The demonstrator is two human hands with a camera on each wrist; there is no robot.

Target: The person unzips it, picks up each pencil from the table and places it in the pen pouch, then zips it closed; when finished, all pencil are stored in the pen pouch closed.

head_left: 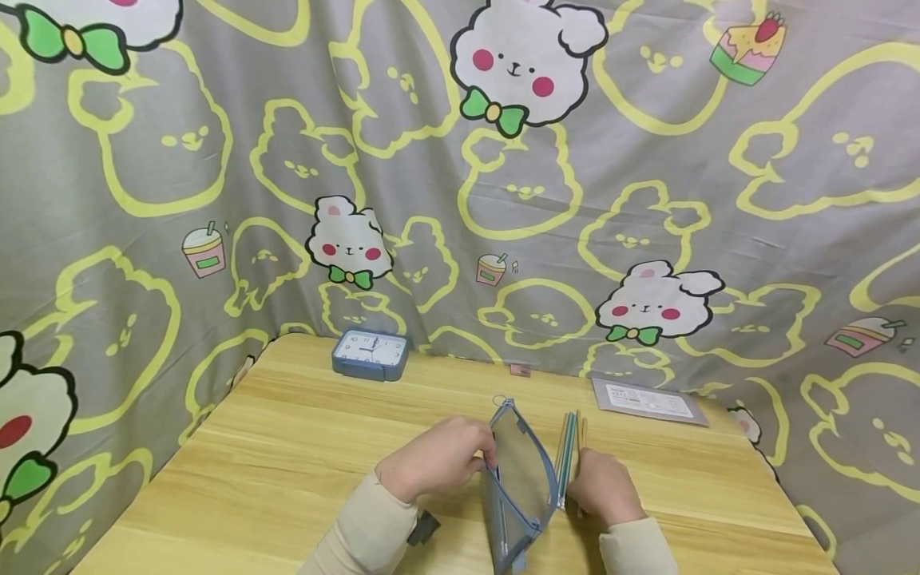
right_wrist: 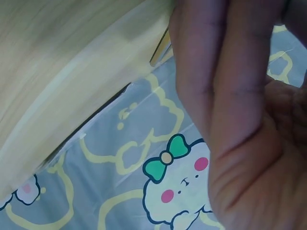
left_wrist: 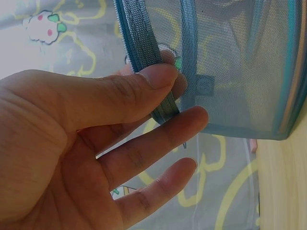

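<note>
blue round-cornered rectangular clock (head_left: 370, 356), white dial (head_left: 371, 349) | grey rectangular white-labelled card (head_left: 650, 402): right of clock | grey cartoon-print fabric curtain (head_left: 431, 184): behind clock

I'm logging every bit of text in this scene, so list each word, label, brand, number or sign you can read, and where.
"10", "9", "2", "3": blue clock; its other numerals are too small to be sure of.
White label on the grey sheet: print too small.
Dark tag on the mesh pouch: mark too blurred.
</note>
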